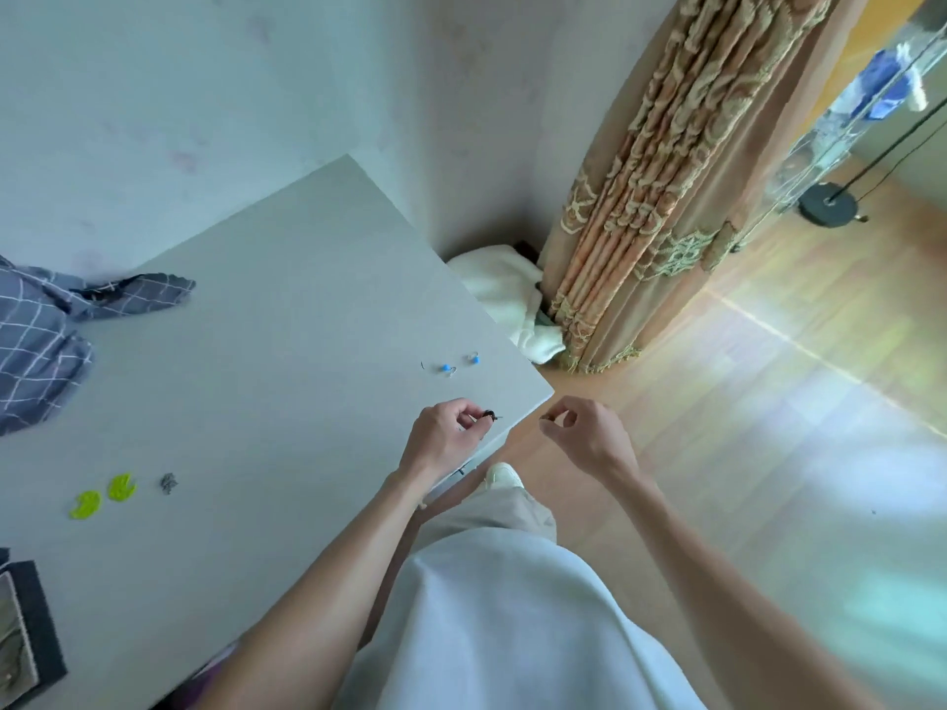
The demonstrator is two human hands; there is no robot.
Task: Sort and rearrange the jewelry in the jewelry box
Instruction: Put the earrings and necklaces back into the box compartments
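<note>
A grey table (pixel 266 320) stands against a pale wall, and near its corner the left hand (pixel 445 437) pinches a small dark earring (pixel 489 415) in curled fingers. Just beside that earring, off the table edge, the right hand (pixel 584 434) has its fingers curled, thumb meeting forefinger; whether it holds anything I cannot tell. Farther from the earring lie two blue earrings (pixel 458 364), two yellow-green pieces (pixel 105 495), a small grey piece (pixel 168 483) and a checked cloth (pixel 46 340).

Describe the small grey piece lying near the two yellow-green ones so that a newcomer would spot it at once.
Start at the grey table and go to its near left part, where two yellow-green pieces lie side by side. Just right of them, apart from both, lies the small grey piece: dull, crumpled-looking, and smaller than its bright neighbours.
</note>
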